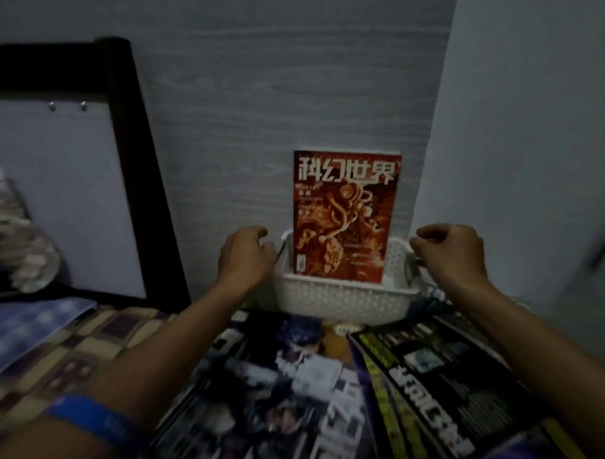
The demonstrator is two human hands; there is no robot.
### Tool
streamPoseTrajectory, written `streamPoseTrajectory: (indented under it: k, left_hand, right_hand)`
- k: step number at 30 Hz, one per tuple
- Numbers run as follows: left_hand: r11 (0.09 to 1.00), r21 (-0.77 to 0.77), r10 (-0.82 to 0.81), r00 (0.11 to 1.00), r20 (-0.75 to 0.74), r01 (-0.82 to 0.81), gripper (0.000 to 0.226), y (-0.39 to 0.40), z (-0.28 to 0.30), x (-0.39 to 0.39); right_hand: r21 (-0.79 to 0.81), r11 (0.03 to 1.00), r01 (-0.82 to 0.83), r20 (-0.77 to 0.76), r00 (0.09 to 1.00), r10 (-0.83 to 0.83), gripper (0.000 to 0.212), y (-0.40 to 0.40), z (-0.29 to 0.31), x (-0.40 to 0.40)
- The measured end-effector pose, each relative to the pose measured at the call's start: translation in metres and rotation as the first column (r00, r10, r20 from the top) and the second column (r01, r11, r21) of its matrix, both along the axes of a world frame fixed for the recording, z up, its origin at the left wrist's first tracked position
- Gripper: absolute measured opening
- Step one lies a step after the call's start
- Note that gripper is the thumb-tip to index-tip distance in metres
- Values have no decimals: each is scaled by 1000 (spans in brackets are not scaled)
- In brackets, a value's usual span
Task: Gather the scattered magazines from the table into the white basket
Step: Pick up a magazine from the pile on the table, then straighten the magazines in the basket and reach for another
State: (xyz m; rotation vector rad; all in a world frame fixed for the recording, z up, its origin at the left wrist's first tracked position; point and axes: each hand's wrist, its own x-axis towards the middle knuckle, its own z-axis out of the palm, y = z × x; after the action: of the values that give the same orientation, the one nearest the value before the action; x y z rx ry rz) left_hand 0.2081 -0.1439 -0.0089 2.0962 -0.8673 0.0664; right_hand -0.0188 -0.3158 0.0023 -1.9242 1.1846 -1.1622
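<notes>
A white perforated basket (344,301) stands against the grey wall. A red-orange magazine (345,217) stands upright inside it, leaning on the wall. My left hand (245,257) grips the basket's left rim, fingers curled. On the opposite end, my right hand (449,255) grips the right rim or handle. Two more magazines lie flat in front of the basket: a dark one with pictures (272,395) on the left, and a black one with yellow and white lettering (447,385) on the right.
A dark bed frame (134,159) with a pale panel stands at the left. A checkered cloth (75,350) and a blue cloth (30,328) lie on the left. A pale wall or cabinet side (531,135) rises at the right.
</notes>
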Motion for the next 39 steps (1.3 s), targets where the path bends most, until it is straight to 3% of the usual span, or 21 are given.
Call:
streamPoseTrajectory:
  k: [2, 4, 6, 8, 10, 13, 16, 18, 20, 23, 26, 29, 31, 33, 34, 36, 38, 39]
  left_hand:
    - [999, -27, -22, 999, -28, 21, 36, 48, -12, -16]
    - [998, 53, -32, 999, -14, 33, 30, 96, -30, -32]
    - [963, 262, -70, 997, 18, 63, 26, 139, -47, -43]
    - [874, 476, -116, 993, 12, 97, 38, 166, -58, -45]
    - [830, 547, -120, 993, -24, 113, 54, 182, -63, -43]
    - [876, 457, -96, 984, -148, 155, 68, 197, -62, -44]
    - [906, 418, -24, 994, -105, 66, 73, 204, -61, -47]
    - [859, 506, -50, 997, -62, 74, 83, 206, -60, -48]
    - [891, 447, -3, 988, -157, 74, 77, 209, -58, -46]
    - [986, 164, 53, 865, -498, 34, 30, 220, -58, -32]
    - [987, 128, 1, 803, -595, 93, 25, 231, -62, -23]
    - [975, 195, 6, 873, -488, 103, 25, 238, -61, -29]
    - [999, 19, -35, 940, -340, 44, 28, 242, -51, -38]
    - [979, -138, -156, 987, -46, 148, 33, 246, -27, -50]
    - [951, -111, -283, 957, 63, 288, 36, 248, -11, -55]
    - [880, 168, -466, 876, 124, 444, 37, 244, 17, -69]
    - [820, 483, -482, 824, 297, 306, 27, 233, 31, -80]
    - [822, 528, -456, 803, 384, 214, 13, 228, 35, -85]
  right_hand:
    - [-29, 999, -40, 13, 999, 41, 18, 29, -1, -16]
    - [-57, 992, -109, -9, 994, 108, 9, 61, -4, -29]
    - [-36, 976, -214, -55, 976, 212, 15, 97, -7, -37]
    - [4, 944, -331, -163, 931, 327, 14, 131, -9, -41]
    - [43, 881, -471, -323, 828, 459, 7, 161, -12, -41]
    - [80, 742, -666, -561, 585, 586, 20, 201, -22, -43]
    - [83, 659, -748, -772, 370, 517, 47, 228, -36, -51]
    - [89, 639, -764, -849, 277, 450, 71, 239, -42, -56]
    - [93, 628, -773, -886, 223, 406, 78, 244, -41, -59]
    - [-21, 625, -780, -928, 248, 279, 56, 252, -36, -58]
    - [-162, 519, -839, -947, 280, 159, 34, 271, -43, -55]
    - [-289, 492, -821, -898, 411, 157, 26, 278, -44, -52]
    - [-392, 527, -754, -814, 551, 183, 31, 270, -30, -50]
    - [-468, 510, -722, -758, 624, 189, 37, 259, -12, -49]
    - [-491, 492, -719, -752, 635, 177, 38, 256, -2, -49]
    - [-530, 459, -714, -729, 659, 183, 36, 251, 17, -47]
    - [-623, 402, -671, -653, 729, 206, 28, 247, 29, -46]
    - [-690, 374, -619, -596, 780, 192, 23, 245, 32, -45]
